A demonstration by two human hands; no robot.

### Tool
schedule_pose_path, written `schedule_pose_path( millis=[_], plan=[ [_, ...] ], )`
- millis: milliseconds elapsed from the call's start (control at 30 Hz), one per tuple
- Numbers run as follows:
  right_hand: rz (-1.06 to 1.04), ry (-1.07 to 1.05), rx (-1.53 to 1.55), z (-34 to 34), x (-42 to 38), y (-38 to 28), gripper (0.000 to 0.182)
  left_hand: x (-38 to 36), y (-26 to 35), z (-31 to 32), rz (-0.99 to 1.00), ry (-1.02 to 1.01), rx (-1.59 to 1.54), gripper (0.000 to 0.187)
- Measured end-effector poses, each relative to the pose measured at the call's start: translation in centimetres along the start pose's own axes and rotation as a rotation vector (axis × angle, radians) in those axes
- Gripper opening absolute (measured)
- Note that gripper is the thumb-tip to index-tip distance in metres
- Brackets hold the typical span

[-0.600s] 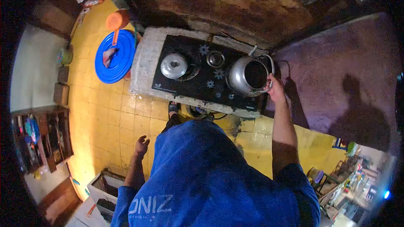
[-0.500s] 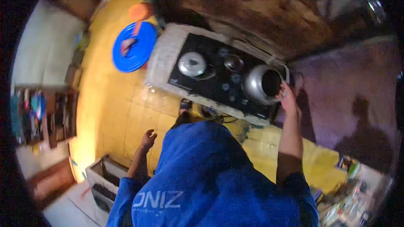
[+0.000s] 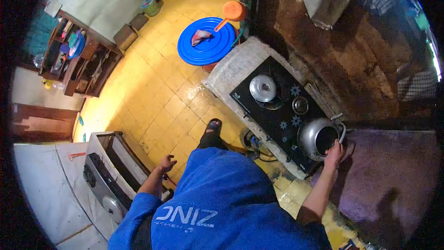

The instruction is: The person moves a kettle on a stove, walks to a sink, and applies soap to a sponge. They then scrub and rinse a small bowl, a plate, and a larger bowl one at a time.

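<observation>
My right hand [image 3: 334,153] is closed on the pale handle of a silver kettle [image 3: 309,135], which stands at the near right end of a black glass stove [image 3: 282,127]. The kettle's dark round opening faces up beside my fingers. Out to my left, my left hand [image 3: 167,163] hangs over the yellow floor with its fingers apart, holding nothing. A silver lid [image 3: 262,88] covers the burner area at the stove's far end. Between lid and kettle is a small round burner [image 3: 300,105].
A blue round lid [image 3: 187,52] with a cloth and an orange dipper [image 3: 234,11] stands beyond the counter [image 3: 222,76]. An old metal stove [image 3: 99,176] is at lower left. Shelves [image 3: 88,65] line the left wall. Hoses lie below the counter.
The view has turned, so the stove and kettle appear farther right and lower. My right hand stays at the kettle's handle, and my left hand remains out at my side.
</observation>
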State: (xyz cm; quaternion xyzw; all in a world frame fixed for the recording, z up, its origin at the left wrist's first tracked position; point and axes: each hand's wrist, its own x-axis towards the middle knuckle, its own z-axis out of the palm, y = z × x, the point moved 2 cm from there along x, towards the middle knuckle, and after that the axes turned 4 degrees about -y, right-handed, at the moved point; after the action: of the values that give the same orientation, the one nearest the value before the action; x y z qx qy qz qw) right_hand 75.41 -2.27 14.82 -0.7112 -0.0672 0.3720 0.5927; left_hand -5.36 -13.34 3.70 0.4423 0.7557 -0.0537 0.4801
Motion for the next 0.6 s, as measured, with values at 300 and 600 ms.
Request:
schedule_pose_path(
  millis=[300, 600],
  plan=[
    [-0.075, 0.121, -0.194, 2.9, -11.3, -1.8, 0.038, 9.2, 5.5, -11.2, -0.302, -0.017, -0.17, 0.052],
    [-0.079, 0.329, -0.232, 16.3, -26.4, -2.3, 0.02, 33.6, 18.7, -26.4, 0.177, -0.159, -0.207, 0.045]
  ],
)
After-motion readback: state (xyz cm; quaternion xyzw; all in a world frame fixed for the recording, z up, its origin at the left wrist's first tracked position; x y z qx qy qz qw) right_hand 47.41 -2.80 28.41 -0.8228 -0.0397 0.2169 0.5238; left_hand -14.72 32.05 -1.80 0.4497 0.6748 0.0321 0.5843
